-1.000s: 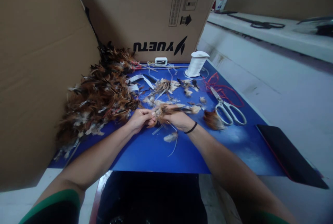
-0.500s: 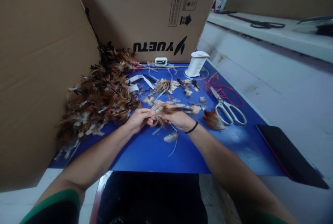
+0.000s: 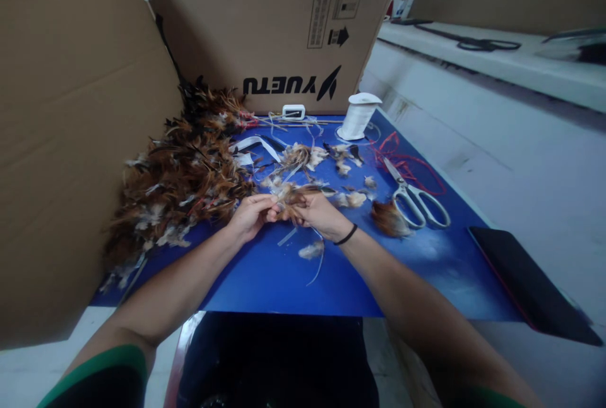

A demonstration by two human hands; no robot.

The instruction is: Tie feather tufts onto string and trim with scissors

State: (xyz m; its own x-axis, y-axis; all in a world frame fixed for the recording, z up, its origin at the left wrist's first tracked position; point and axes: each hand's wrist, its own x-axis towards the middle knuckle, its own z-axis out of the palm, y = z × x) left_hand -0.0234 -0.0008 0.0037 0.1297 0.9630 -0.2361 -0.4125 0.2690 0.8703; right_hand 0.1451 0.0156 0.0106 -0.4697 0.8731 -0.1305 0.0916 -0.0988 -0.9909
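Note:
Brown feathers [image 3: 290, 201] are held between my two hands above the blue table [image 3: 284, 282]. My left hand [image 3: 253, 215] pinches their left end, fingers closed. My right hand [image 3: 322, 213], with a black band at the wrist, grips them from the right. Beneath, a small pale feather [image 3: 311, 250] lies beside a thin clear strand. Just beyond my hands are loose feathers [image 3: 298, 156]. A brown feather bundle [image 3: 389, 218] touches the scissors [image 3: 416, 204] to the right.
A large feather pile [image 3: 180, 174] fills the left side against a cardboard box [image 3: 61, 143]. At the back stand a white spool [image 3: 358, 117] and a small white device [image 3: 293, 111]. Red string [image 3: 402, 165] lies behind the scissors; a black phone-like object [image 3: 530, 282] sits on the right edge.
My right hand has shifted slightly, and its fingers sit differently on the feathers. The feathers now look more bunched between my hands. My left hand has barely moved.

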